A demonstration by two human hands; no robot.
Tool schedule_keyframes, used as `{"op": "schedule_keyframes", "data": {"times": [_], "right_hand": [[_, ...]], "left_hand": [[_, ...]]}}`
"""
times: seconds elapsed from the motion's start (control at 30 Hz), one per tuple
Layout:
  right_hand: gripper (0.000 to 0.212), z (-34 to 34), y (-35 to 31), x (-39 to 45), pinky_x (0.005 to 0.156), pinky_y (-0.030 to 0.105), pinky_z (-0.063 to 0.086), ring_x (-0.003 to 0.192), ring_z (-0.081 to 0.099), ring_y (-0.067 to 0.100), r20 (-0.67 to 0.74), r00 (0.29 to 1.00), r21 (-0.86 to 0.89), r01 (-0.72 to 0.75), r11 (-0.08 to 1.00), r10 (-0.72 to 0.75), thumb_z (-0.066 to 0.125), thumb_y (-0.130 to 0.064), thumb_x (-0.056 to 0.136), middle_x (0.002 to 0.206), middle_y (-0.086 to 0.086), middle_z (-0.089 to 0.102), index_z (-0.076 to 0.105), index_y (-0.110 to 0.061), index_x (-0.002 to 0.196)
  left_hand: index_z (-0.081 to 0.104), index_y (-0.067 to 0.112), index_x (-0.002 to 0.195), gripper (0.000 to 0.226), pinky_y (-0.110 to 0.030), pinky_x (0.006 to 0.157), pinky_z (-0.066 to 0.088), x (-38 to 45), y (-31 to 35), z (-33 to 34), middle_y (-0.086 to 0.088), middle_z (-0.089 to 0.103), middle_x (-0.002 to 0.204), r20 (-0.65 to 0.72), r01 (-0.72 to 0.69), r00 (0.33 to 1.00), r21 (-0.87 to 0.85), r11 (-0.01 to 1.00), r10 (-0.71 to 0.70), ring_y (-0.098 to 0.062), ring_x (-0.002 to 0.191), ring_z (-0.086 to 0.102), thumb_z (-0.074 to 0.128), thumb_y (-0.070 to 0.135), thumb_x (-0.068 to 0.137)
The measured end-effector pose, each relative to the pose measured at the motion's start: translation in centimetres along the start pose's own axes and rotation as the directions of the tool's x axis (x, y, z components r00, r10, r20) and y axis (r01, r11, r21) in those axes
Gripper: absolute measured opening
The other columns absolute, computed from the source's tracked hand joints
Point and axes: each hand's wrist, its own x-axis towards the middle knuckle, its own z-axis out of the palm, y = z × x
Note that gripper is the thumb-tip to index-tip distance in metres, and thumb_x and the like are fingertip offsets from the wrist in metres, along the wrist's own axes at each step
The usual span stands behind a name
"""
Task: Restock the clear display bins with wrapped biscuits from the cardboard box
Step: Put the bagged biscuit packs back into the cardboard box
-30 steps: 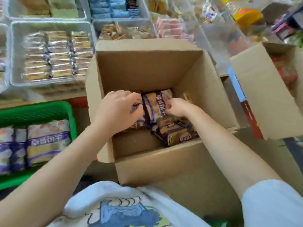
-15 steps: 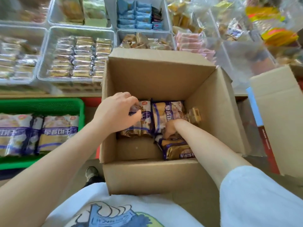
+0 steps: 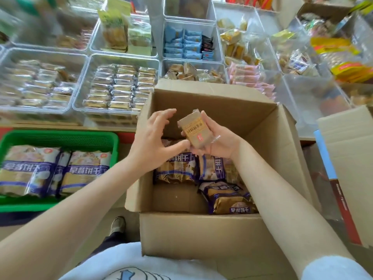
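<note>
Hands (image 3: 218, 138) hold a wrapped biscuit (image 3: 192, 130), hiding its lower edge.

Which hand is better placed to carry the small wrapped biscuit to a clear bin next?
Right. The right hand already holds the small wrapped biscuit above the cardboard box; the left hand is open beside it, holding nothing.

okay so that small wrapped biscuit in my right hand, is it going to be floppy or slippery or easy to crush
The small wrapped biscuit keeps a blocky shape in your right hand, so probably stiff. Its glossy film could be slippery. Being a biscuit, it may crack if squeezed.
</note>
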Motion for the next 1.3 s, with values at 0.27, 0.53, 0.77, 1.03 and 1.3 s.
{"op": "schedule_keyframes", "data": {"times": [0.27,0.53,0.77,1.03,1.3], "right_hand": [[0.063,10.3,-3.0,3.1,0.084,0.036,0.054,0.101,0.066,0.026,0.006,0.971,0.120,0.236,0.964,-0.238,0.032,-0.055,0.103,0.116,0.014,0.067,0.049,-0.008,0.143],[0.055,20.8,-6.0,13.2,0.092,0.053,0.054,0.105,0.065,0.039,-0.121,0.973,-0.213,0.166,0.963,-0.195,0.039,-0.055,0.102,0.124,0.027,0.063,0.064,-0.013,0.128],[0.019,32.4,-8.0,28.6,0.083,0.040,0.061,0.087,0.075,0.019,-0.211,0.954,-0.690,0.010,0.724,-0.215,0.061,-0.024,0.100,0.099,0.000,0.077,0.062,-0.019,0.118],[0.017,34.1,-11.7,41.6,0.074,0.024,0.045,0.093,0.059,0.013,-0.368,0.759,-0.873,-0.082,0.481,-0.538,0.064,-0.022,0.096,0.104,-0.004,0.064,0.062,-0.025,0.113],[0.031,30.3,-15.4,51.9,0.077,0.024,0.034,0.091,0.050,0.013,-0.443,0.639,-0.896,-0.297,0.329,-0.629,0.065,-0.023,0.093,0.117,0.002,0.059,0.064,-0.028,0.124]], "left_hand": [[0.042,0.020,0.142,0.091,-0.032,0.098,0.044,1.2,-2.2,-6.9,0.014,0.042,0.125,-0.106,-0.047,0.993,0.004,0.999,0.047,-0.007,0.116,0.042,0.073,0.063,0.067],[0.051,0.019,0.126,0.071,-0.026,0.088,0.040,0.8,-13.3,-17.4,0.012,0.047,0.113,-0.175,0.023,0.984,0.005,1.000,-0.022,-0.007,0.106,0.042,0.081,0.050,0.070],[0.052,0.010,0.129,0.077,-0.048,0.097,0.050,1.8,-28.9,-27.2,-0.009,0.061,0.124,-0.254,0.102,0.967,0.295,0.950,-0.025,-0.028,0.116,0.053,0.058,0.065,0.076],[0.029,0.015,0.156,0.073,-0.042,0.124,0.021,6.9,-43.2,-31.5,-0.007,0.025,0.165,-0.034,0.324,0.943,0.310,0.894,-0.330,-0.024,0.153,0.019,0.052,0.052,0.098],[0.028,0.014,0.156,0.064,-0.045,0.123,0.023,18.6,-49.8,-29.9,-0.008,0.022,0.166,0.085,0.207,0.960,0.418,0.885,-0.265,-0.024,0.154,0.017,0.047,0.039,0.101]]}}
